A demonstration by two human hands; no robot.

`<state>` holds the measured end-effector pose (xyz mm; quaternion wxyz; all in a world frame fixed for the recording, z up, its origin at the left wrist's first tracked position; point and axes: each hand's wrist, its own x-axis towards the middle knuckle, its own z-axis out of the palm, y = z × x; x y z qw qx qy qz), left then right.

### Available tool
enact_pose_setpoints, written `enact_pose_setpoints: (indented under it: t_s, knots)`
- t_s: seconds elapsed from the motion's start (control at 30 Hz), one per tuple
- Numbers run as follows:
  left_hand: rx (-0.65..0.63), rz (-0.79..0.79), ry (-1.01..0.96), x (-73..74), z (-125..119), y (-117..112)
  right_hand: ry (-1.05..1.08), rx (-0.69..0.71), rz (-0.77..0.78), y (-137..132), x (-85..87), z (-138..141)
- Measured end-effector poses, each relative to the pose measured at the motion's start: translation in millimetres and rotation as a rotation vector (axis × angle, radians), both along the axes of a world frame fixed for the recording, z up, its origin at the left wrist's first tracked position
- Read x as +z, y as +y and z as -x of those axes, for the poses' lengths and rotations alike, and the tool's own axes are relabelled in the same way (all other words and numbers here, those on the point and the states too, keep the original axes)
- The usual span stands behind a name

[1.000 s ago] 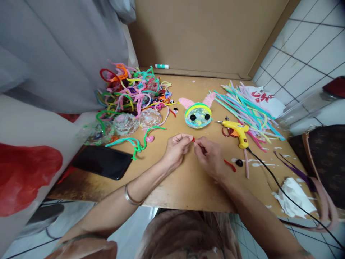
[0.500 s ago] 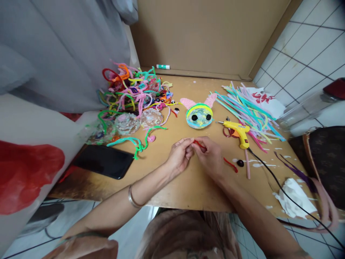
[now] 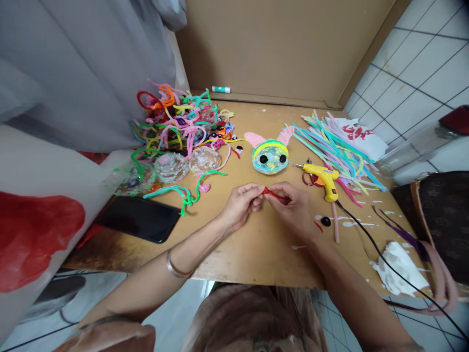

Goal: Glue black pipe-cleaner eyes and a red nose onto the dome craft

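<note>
A short red pipe cleaner [image 3: 277,195] runs between my two hands above the middle of the table. My left hand [image 3: 242,204] pinches its left end with thumb and forefinger. Closed on the same piece, my right hand [image 3: 291,205] grips it from the other side. Just beyond my fingers stands a round yarn-like animal head [image 3: 271,164] with pink ears, two black eyes and a green and yellow band. To its right lies a yellow hot glue gun [image 3: 322,179]. Beside my right wrist are a black bead-like ball [image 3: 326,221] and a red pipe cleaner piece [image 3: 318,226], partly hidden.
A tangled heap of pipe cleaners [image 3: 183,117] and clear round shells fill the back left. A black phone [image 3: 141,218] lies at left. Straight pipe cleaners [image 3: 337,146] are piled at right. The glue gun's cord [image 3: 381,259] crosses toward crumpled tissue [image 3: 399,269] and a brown bag [image 3: 436,220].
My hands have shifted slightly, the right one moving right, and more of the red pipe cleaner shows between them. My right wrist now covers part of the loose red piece.
</note>
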<state>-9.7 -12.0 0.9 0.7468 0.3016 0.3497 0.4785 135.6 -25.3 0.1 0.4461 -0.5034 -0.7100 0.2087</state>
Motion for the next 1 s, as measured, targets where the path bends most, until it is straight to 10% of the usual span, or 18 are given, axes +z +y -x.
enact_pose_setpoints:
  t_s: [0.7,1.0]
  knots:
    - [-0.435,-0.164,0.376,0.3,30,14,-0.147,0.281,0.197,2,8.9,-11]
    - [-0.129,-0.159,0.23,1.1,23,14,-0.176,0.193,0.112,4,20.8,-15]
